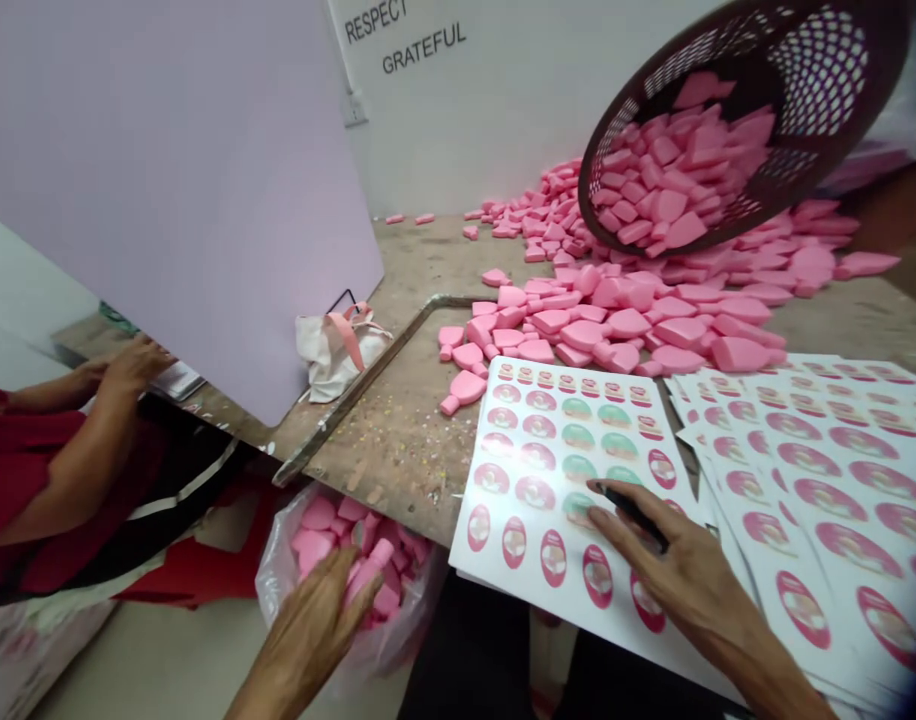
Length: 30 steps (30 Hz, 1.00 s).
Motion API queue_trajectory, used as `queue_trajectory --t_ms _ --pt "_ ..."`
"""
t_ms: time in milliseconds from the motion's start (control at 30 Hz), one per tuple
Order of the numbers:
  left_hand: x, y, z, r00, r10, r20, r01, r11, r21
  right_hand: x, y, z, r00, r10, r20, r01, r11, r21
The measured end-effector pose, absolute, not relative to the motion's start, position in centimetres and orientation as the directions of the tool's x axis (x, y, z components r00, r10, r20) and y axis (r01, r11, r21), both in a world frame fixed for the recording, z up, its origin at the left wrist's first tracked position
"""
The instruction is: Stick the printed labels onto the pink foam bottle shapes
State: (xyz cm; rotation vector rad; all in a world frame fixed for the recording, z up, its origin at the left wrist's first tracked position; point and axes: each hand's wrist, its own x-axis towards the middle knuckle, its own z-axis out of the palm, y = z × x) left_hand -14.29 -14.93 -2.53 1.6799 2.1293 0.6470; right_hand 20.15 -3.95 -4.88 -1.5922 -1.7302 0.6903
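Pink bottle-shaped pieces with short necks point(627, 323) lie in a broad heap across the brown, scuffed worktop point(398, 440), with more inside the dark brown perforated plastic basket point(840, 60). I see that basket tipped over, its mouth towards my camera, which I take to be a way of keeping the pieces within reach.

More of them fill a clear plastic bag point(278, 570) just below the near edge. Its mouth faces up, probably so that my left hand point(308, 615) can get in easily. That hand is at the bag, thumb and fingers either side of one piece; I cannot tell whether it grips it.

My right hand point(687, 575) is closed around a slim black tool point(634, 515), its tip over a white sheet of pink oval labels point(537, 458). Holding it low, I judge, gives finer control on small labels. Several green ovals show among the pink ones. Further white label sheets point(799, 455) overlap to the right, near that hand, likely for easy reach.
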Motion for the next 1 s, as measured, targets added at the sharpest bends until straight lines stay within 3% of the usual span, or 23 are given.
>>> queue_trajectory --t_ms 267,367,467,600,733,800,900,1000 --pt "-8.0 1.3 -2.1 -0.083 0.977 0.196 0.959 0.025 0.281 20.5 -5.3 -4.7 0.004 0.966 0.259 0.651 0.195 -0.734" --pt "-6.1 5.9 -3.7 -0.09 0.978 0.186 0.957 0.033 0.287 21.7 -6.0 -5.2 0.014 0.964 0.266 0.639 0.195 -0.744" --pt "-5.7 5.6 -3.7 -0.101 0.97 0.221 0.952 0.029 0.306 22.5 -6.4 -5.6 0.04 0.967 0.253 0.637 0.17 -0.752" --pt "-5.1 0.4 -0.3 -0.062 0.958 0.278 0.866 -0.087 0.492 21.0 -5.6 -4.9 -0.001 0.953 0.302 0.672 0.224 -0.706" --pt "-3.0 -3.9 2.1 0.076 0.995 0.063 0.598 -0.096 0.796 17.7 -4.6 -3.2 -0.105 0.928 0.358 0.537 0.356 -0.765" --pt "-2.0 -4.8 1.8 0.069 0.998 -0.005 0.415 -0.024 0.909 16.5 -4.8 -2.6 -0.12 0.968 0.222 0.399 0.251 -0.882" --pt "-0.5 -5.8 0.1 0.021 0.998 -0.066 0.108 0.063 0.992 15.2 -6.1 -1.9 -0.179 0.983 -0.05 0.136 -0.026 -0.99" --pt "0.8 -7.0 -1.5 0.029 0.987 -0.156 -0.114 0.158 0.981 14.4 -7.6 -1.4 -0.255 0.962 -0.099 -0.014 -0.106 -0.994"
